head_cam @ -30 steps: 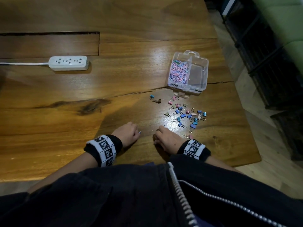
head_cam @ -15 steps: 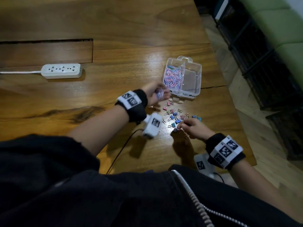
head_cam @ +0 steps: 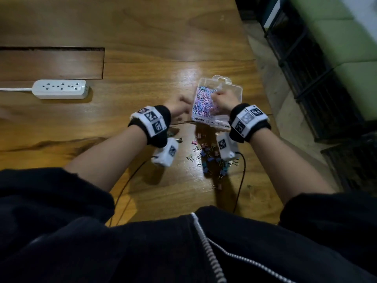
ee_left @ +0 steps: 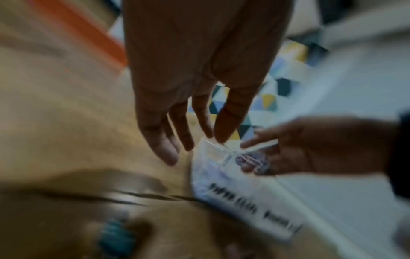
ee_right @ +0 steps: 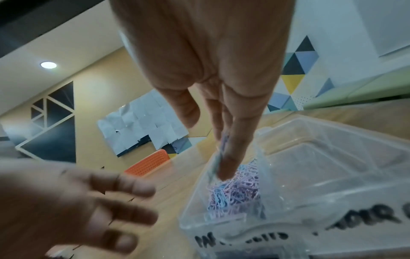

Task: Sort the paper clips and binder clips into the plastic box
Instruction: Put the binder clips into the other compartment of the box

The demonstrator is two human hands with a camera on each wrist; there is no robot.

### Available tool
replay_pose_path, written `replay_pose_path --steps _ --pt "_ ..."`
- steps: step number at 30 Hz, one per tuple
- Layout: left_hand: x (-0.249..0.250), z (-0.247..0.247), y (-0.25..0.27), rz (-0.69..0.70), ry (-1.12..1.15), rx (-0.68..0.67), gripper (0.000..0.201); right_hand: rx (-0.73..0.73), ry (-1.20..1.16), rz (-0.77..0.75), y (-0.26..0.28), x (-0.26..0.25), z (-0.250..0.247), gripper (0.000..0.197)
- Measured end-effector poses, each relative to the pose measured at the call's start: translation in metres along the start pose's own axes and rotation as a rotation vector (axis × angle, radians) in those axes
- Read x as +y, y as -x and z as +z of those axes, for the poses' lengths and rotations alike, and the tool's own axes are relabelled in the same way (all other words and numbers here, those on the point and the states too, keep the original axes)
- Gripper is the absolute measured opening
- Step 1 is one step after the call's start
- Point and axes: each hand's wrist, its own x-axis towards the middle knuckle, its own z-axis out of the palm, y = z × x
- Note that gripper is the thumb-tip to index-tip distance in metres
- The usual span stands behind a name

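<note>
A clear plastic box (head_cam: pixel 234 92) stands on the wooden table, its left compartment filled with pastel paper clips (head_cam: pixel 201 103). My right hand (head_cam: pixel 219 97) hangs over that compartment, fingers pointing down and pinching a few paper clips (ee_right: pixel 224 142) just above the pile (ee_right: pixel 235 189). In the blurred left wrist view the same hand (ee_left: pixel 255 157) holds a small bunch of clips over the box (ee_left: pixel 221 189). My left hand (head_cam: pixel 183 102) floats just left of the box with straight, spread fingers (ee_left: pixel 168 154) and holds nothing. Several coloured binder clips (head_cam: pixel 212 158) lie scattered on the table in front of the box.
A white power strip (head_cam: pixel 60 88) lies at the far left, beyond a recessed panel (head_cam: pixel 51 64) in the tabletop. Black cables (head_cam: pixel 242 180) trail from the wrist cameras over the near table. The table's right edge (head_cam: pixel 271 127) runs close to the box, above the floor.
My right hand has risen from the binder clips on the table to the box's paper clip compartment. My left hand has drawn back from the box to its left side, now empty.
</note>
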Motion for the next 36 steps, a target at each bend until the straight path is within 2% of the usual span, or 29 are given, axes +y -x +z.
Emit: replay_pose_path --steps 2,4,6,8,12,14,16,18,21,23,25,31,36 --pt "-0.016 -0.003 0.005 0.058 -0.405 0.006 0.036 0.005 0.038 -0.062 0.001 -0.004 0.004 0.040" --pt "-0.032 -0.001 0.008 0.059 -0.727 -0.081 0.054 0.017 0.138 -0.126 0.005 -0.001 0.005 0.038" --pt "-0.045 0.006 0.013 0.070 -0.946 -0.173 0.061 0.053 0.169 -0.180 0.013 0.010 0.004 0.036" --pt "-0.055 0.015 0.017 0.103 -1.046 -0.172 0.066 0.110 0.156 -0.199 0.026 0.029 0.000 0.034" --pt "-0.068 0.022 0.020 0.147 -0.998 -0.052 0.076 0.177 0.056 -0.121 0.058 0.082 -0.008 0.030" --pt "-0.070 0.018 0.020 0.150 -0.943 -0.027 0.076 0.219 0.212 -0.078 0.068 0.111 -0.009 0.034" --pt "-0.072 0.012 0.020 0.165 -0.963 -0.051 0.073 0.204 0.408 -0.017 0.072 0.135 -0.009 0.048" --pt "-0.075 0.011 0.022 0.201 -1.037 -0.079 0.067 0.145 0.494 0.017 0.077 0.148 -0.005 0.067" --pt "-0.080 0.022 0.028 0.260 -1.073 -0.060 0.051 0.103 0.533 -0.050 0.081 0.153 0.008 0.078" --pt "-0.082 0.033 0.032 0.292 -1.050 -0.031 0.034 0.098 0.545 -0.065 0.082 0.152 0.015 0.076" --pt "-0.083 0.043 0.035 0.266 -1.003 -0.022 0.019 0.114 0.529 -0.069 0.081 0.153 0.018 0.068" --pt "-0.074 0.054 0.038 0.206 -0.889 -0.111 0.018 0.161 0.404 -0.065 0.081 0.157 0.018 0.030" --pt "-0.043 0.066 0.036 0.198 -0.541 -0.072 0.013 0.144 0.434 -0.089 0.082 0.154 0.015 0.018"
